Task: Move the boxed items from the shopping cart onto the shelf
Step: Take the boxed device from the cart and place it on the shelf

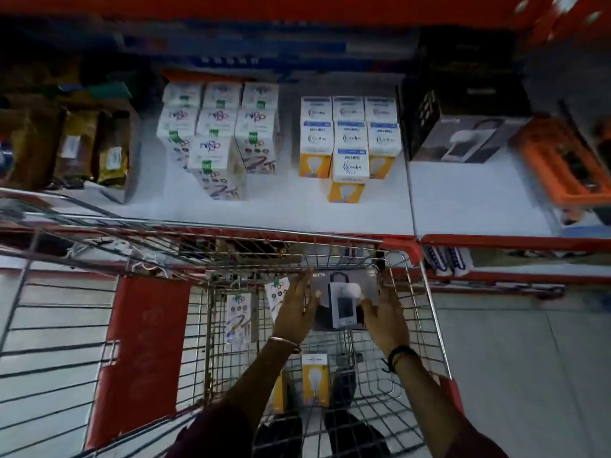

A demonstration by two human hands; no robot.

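Inside the wire shopping cart (426, 312) a dark grey box with a white lamp printed on it (344, 300) is gripped from both sides. My left hand (296, 312) presses its left edge and my right hand (385, 317) its right edge. Lower in the cart stands a yellow bulb box (315, 380), and two white patterned boxes (238, 317) lean at the left. On the white shelf (463, 196) stand rows of white patterned boxes (216, 137), yellow-and-white bulb boxes (350, 137) and one matching dark grey lamp box (463, 140).
An orange box (562, 160) lies on the shelf at the right, next to a black crate (426, 114). Brown packets (79, 147) fill the shelf's left end. A red shelf edge (515, 241) runs above a lower shelf. A red panel (142, 352) hangs on the cart's left side.
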